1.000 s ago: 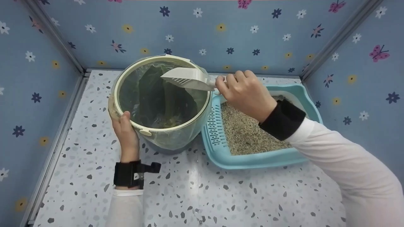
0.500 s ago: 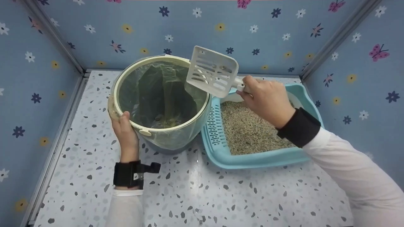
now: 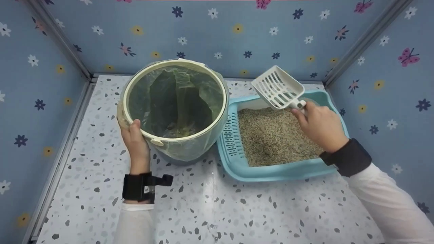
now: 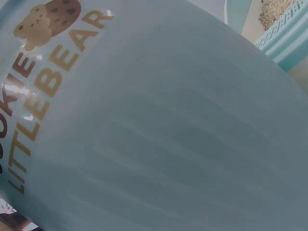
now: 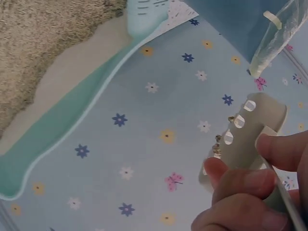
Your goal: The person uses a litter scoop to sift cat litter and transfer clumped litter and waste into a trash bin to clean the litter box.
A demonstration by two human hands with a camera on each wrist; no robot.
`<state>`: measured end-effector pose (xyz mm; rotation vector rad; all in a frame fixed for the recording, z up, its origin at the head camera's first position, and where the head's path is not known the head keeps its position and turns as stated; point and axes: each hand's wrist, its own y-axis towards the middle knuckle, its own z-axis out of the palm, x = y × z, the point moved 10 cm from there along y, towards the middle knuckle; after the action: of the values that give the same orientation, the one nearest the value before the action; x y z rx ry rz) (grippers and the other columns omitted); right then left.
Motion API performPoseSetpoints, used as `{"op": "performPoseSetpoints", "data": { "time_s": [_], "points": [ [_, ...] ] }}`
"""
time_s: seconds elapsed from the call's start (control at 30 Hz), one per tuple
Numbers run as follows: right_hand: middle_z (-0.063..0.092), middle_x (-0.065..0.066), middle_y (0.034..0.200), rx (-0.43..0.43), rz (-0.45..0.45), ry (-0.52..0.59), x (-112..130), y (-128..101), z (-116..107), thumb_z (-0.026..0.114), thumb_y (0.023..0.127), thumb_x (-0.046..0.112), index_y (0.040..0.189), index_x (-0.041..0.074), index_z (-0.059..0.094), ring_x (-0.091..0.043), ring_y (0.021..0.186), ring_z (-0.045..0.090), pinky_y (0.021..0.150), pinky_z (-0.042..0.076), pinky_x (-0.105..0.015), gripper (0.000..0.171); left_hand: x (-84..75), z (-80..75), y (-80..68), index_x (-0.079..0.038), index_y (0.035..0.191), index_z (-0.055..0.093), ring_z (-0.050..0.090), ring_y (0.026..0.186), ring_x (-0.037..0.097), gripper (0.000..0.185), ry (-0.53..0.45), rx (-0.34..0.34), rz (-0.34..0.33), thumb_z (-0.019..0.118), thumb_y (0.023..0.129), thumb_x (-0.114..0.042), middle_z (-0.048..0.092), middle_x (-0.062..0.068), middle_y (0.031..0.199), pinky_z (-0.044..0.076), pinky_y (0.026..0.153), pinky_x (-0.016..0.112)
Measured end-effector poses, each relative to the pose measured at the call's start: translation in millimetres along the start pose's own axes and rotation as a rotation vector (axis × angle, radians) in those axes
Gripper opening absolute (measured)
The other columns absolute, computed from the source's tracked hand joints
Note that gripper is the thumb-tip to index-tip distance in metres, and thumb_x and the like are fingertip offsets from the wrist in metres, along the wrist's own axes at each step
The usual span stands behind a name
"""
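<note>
My right hand (image 3: 322, 125) grips the handle of a white slotted litter scoop (image 3: 284, 86), held above the back of a light-blue litter box (image 3: 268, 175). A few small bits cling at its slots in the right wrist view, by the curled fingers (image 5: 240, 185). Grainy tan litter (image 3: 271, 140) covers the box floor. On the left stands a trash bin (image 3: 183, 139) with a cream rim and a greenish bag lining it. My left hand (image 3: 137, 147) holds the bin's left side, thumb at the rim. Bear lettering marks the bin wall (image 4: 159, 125) in the left wrist view.
Flowered blue panels (image 3: 210, 30) close in the back and both sides. The speckled white floor (image 3: 217, 210) stretches in front of the bin and box. The bin's right side stands close against the box's slotted left edge (image 3: 232, 135).
The scoop has swung from over the bin's mouth, rightward past its rim, to above the litter box, its slotted blade turned to show its face. The left hand and bin stay put.
</note>
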<state>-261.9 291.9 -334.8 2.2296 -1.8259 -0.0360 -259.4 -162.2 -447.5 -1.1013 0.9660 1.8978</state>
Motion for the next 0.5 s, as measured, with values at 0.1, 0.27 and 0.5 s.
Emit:
{"op": "performPoseSetpoints", "data": {
  "time_s": [0.1,0.27,0.5],
  "points": [
    [0.043,-0.004,0.058,0.115,0.08,-0.001,-26,-12,17,0.043,0.099,0.039,0.082,0.001,0.05,-0.017,0.043,0.039,0.036,0.029,-0.03,0.042,-1.1,0.3,0.2,-0.017,0.15,0.021,0.033,0.138,0.023,0.062,0.014,0.0,0.007,0.03,0.09,-0.003,0.028,0.002,0.153,0.028,0.11,0.046],
    [0.041,-0.004,0.058,0.32,0.195,-0.002,-69,-32,42,0.038,0.099,0.043,0.08,0.004,0.049,-0.019,0.046,0.039,0.039,0.03,-0.032,0.045,-1.3,-0.4,0.0,-0.013,0.149,0.021,0.032,0.139,0.024,0.062,-0.019,-0.009,0.012,0.031,0.089,-0.001,0.029,0.007,0.152,0.026,0.112,0.043],
    [0.039,-0.004,0.06,0.632,0.28,-0.07,-124,-56,76,0.037,0.098,0.043,0.068,0.011,0.045,-0.02,0.053,0.044,0.05,0.034,-0.037,0.045,-0.7,-1.1,-0.7,-0.009,0.148,0.023,0.033,0.138,0.026,0.06,-0.038,-0.012,0.013,0.031,0.089,-0.001,0.033,0.012,0.15,0.025,0.112,0.041]
  ]
}}
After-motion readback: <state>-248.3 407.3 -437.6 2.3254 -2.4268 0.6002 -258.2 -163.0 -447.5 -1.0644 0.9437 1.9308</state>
